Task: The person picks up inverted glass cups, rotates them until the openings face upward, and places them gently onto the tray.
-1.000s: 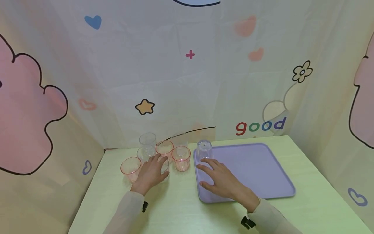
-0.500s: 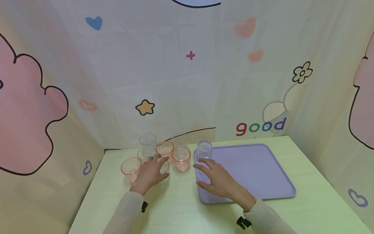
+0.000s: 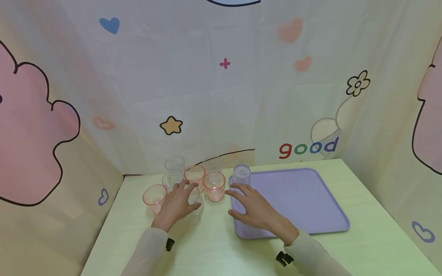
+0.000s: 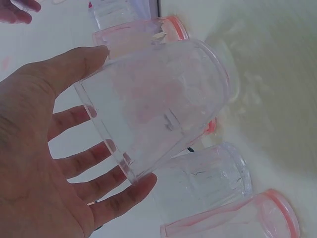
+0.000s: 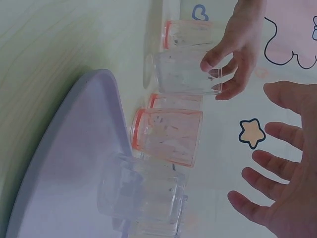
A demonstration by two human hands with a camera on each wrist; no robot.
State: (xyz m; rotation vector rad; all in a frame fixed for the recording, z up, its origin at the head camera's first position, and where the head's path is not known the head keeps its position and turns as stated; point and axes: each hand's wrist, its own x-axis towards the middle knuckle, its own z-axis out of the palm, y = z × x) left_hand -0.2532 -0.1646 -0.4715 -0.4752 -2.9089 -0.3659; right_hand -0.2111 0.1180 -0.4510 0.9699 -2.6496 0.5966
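Observation:
My left hand (image 3: 176, 203) grips a clear tumbler (image 4: 153, 104) from above, thumb and fingers around its rim. The tumbler's base slants toward the right, close over the table. My right hand (image 3: 257, 209) hovers with fingers spread over the left edge of a lilac tray (image 3: 297, 199) and holds nothing. Just beyond its fingertips, a clear tumbler (image 3: 241, 174) stands upside down on the tray's back left corner. A pink-rimmed tumbler (image 3: 215, 188) stands between the two hands, with another pink-rimmed tumbler (image 3: 194, 174) behind it. Left of my left hand is a third pink-rimmed tumbler (image 3: 154, 197).
Several clear tumblers stand at the back, including one (image 3: 174, 165) near the printed curtain (image 3: 193, 88) and another (image 3: 170, 179) partly behind my left hand. The pale green table (image 3: 207, 253) extends to the curtain on the left, back and right.
My right hand has shifted slightly left, away from the upside-down tumbler. The tumbler in my left hand has tilted, its base swinging right. The other tumblers and the tray stay put.

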